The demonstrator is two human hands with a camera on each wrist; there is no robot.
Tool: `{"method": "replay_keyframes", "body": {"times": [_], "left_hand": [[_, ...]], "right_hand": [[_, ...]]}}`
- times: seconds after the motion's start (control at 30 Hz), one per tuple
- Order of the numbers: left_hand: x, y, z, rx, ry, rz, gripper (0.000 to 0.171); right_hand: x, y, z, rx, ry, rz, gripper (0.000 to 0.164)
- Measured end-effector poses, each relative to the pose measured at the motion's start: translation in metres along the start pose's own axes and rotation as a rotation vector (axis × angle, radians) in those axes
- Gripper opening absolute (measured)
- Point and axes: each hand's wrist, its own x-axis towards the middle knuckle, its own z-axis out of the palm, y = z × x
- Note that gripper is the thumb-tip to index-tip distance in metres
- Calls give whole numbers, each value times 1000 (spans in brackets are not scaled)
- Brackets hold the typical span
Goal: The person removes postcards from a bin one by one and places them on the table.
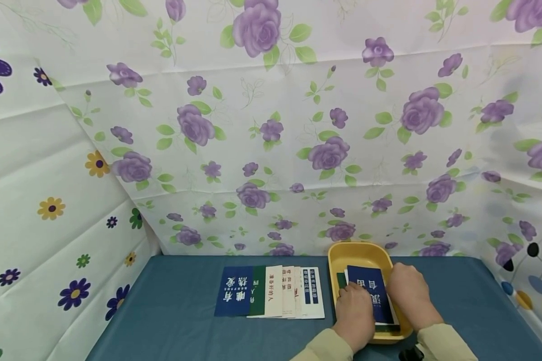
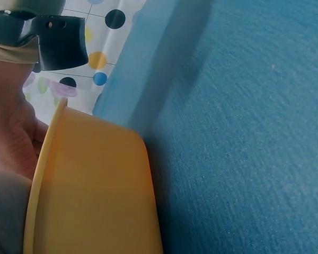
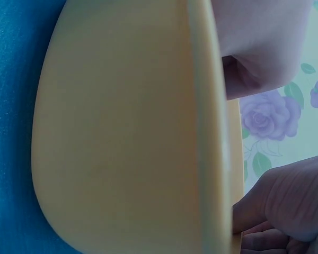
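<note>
A blue card (image 1: 369,283) with white characters lies on top of a stack in the yellow tub (image 1: 359,250). Green and white edges show beneath it. My left hand (image 1: 354,316) grips its left side, fingers curled over the edge. On the opposite side, my right hand (image 1: 411,293) reaches over the tub's rim beside the stack; its fingertips are hidden. The left wrist view shows the tub's outer wall (image 2: 95,185) and my right hand beyond the rim. In the right wrist view, the tub wall (image 3: 122,127) hides most of the contents.
Left of the tub, a fanned row of printed cards (image 1: 273,292), blue, green and white, lies on the blue tablecloth (image 1: 171,311). A floral curtain (image 1: 262,150) stands behind the table, with patterned sheets at both sides. A black strap (image 2: 61,42) is on my right wrist.
</note>
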Motion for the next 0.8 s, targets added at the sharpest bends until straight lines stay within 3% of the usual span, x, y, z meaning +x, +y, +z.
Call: {"method": "replay_keyframes", "body": {"times": [0.37,0.67,0.8], "left_hand": [[0,-3,-1,-195,12,-11,83],[0,-3,1,2,115,40,74],[-1,-2,1,-33,133,2,66]], "right_hand": [[0,-1,-2,3,-15,11,10],[-1,0,-1,0,-16,11,13],[-1,0,0,0,-10,5,12]]}}
